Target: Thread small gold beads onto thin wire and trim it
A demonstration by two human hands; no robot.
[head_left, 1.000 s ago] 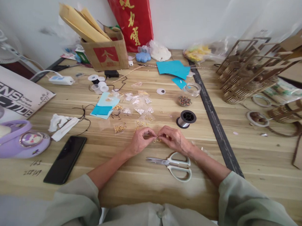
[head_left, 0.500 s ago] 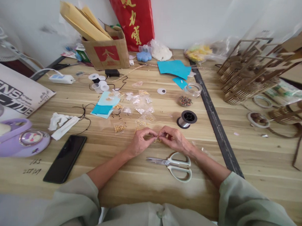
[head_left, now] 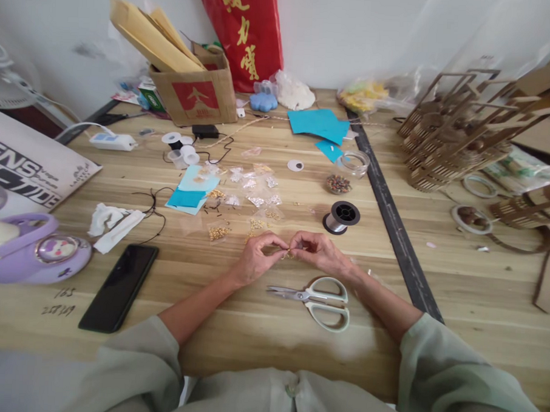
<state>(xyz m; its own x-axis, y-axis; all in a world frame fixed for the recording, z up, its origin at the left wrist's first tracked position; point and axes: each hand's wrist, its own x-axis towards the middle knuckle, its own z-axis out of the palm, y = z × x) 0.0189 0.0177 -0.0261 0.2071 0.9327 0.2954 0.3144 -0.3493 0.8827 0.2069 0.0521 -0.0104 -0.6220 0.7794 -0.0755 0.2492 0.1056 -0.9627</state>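
Observation:
Small gold-coloured pieces (head_left: 284, 257) hang at the fingertips where my two hands meet; their exact shape is too small to tell. My left hand (head_left: 258, 257) pinches them from the left, and my right hand (head_left: 315, 253) pinches from the right. White-handled scissors (head_left: 328, 302) lie just below my right hand, blades pointing left. Behind my right hand stands a black spool of thin wire (head_left: 342, 218). Little bags of gold beads (head_left: 218, 232) and silvery pieces (head_left: 257, 200) are spread behind my left hand.
A black phone (head_left: 119, 288) and white tissue (head_left: 119, 231) lie left. Blue paper (head_left: 186, 197) sits behind them. A glass jar of dark beads (head_left: 338, 184) stands beyond the spool. Wooden baskets (head_left: 434, 167) fill the back right; a paper bag (head_left: 200, 99) stands back left.
The view has shifted very slightly. Both hands remain pinched together at the same spot, with only a slight shift of the right fingers.

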